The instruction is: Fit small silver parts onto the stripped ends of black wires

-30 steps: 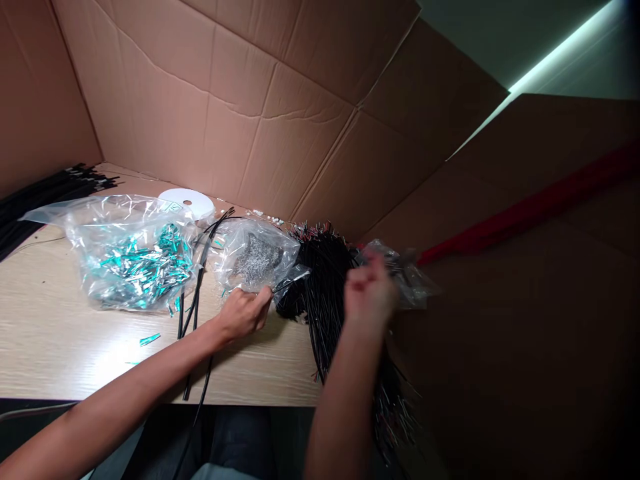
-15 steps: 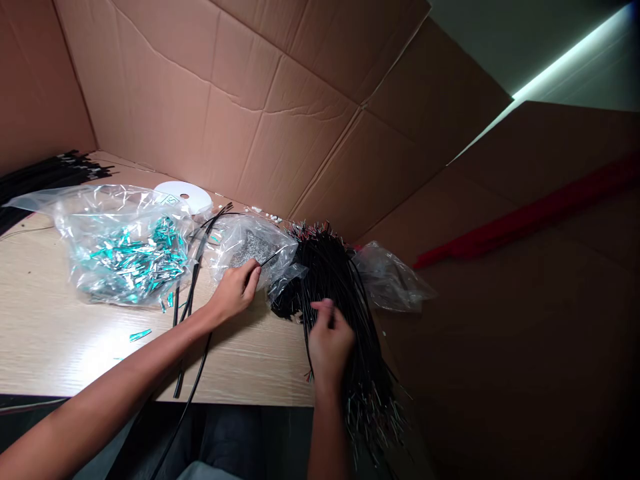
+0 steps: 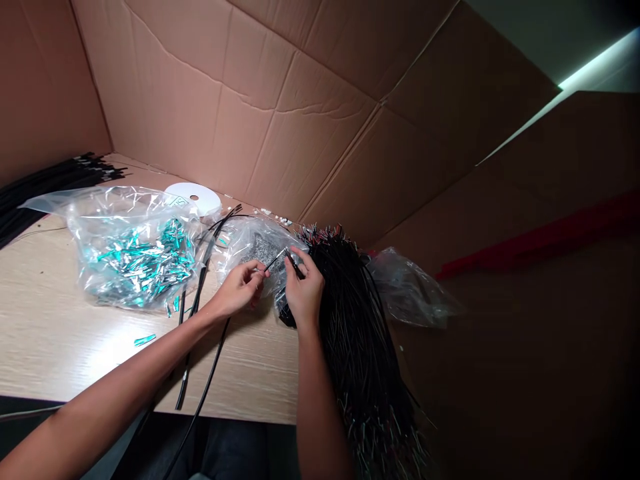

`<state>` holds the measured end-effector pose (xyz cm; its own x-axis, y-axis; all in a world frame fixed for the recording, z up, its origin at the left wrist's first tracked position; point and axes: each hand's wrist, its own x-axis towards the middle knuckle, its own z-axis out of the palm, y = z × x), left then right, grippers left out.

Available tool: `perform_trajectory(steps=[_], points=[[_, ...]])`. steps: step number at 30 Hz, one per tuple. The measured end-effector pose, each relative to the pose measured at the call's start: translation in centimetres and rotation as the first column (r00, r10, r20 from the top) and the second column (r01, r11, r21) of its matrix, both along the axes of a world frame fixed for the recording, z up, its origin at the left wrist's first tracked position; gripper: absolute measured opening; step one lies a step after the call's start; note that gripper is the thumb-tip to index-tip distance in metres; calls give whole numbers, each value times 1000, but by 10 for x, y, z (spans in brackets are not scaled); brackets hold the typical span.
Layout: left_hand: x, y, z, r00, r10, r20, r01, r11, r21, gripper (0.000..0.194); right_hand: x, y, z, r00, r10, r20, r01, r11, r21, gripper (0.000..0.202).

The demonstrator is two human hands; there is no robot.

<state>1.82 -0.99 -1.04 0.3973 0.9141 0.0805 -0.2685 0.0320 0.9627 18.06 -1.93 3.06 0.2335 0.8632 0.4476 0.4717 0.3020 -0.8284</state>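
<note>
My left hand [image 3: 243,288] pinches a black cable [image 3: 215,363], whose end points up and right past the fingertips. That cable hangs down over the table's front edge. Just to the right, my right hand [image 3: 305,283] is closed on a small dark tool [image 3: 295,264], its tip close to the cable end. Behind both hands is a clear bag of small metallic pieces [image 3: 260,245]. A thick bundle of black wires [image 3: 355,320] with stripped, coloured ends lies beside my right forearm.
A clear bag of teal and silver strips [image 3: 145,257] lies left, near a white disc [image 3: 203,198]. Loose black cables [image 3: 200,283] cross the table [image 3: 55,320]. More black tubes [image 3: 55,183] lie far left. Cardboard walls [image 3: 190,80] stand behind; another clear bag [image 3: 410,287] is at right.
My right hand has moved up and left from the wire bundle to beside my left hand, and a dark tool now shows in it. The view has shifted slightly.
</note>
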Motion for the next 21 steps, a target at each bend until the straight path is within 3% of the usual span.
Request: perform_trajectory(steps=[3,7,11,17,21], points=[[0,0,-2,1000,11,-28,-12,1000,-13,33,-2,21,-7,1000,26,12,-26,999,38,26],[2,1,-6,996,30,-87,-31,999,-9,27,2,30,-21,999,-40,-2,40,996,80,21],[3,0,-5,981,87,-174,-74,994,79,26,4,27,-29,997,-67,-41,71,992,104,19],[3,-3,-3,951,191,-243,-148,971,186,30,-9,13,-24,999,-36,0,36,997,68,17],[1,-1,-6,967,187,-173,-165,977,136,39,-21,2,-20,994,99,-37,-101,994,-50,12]])
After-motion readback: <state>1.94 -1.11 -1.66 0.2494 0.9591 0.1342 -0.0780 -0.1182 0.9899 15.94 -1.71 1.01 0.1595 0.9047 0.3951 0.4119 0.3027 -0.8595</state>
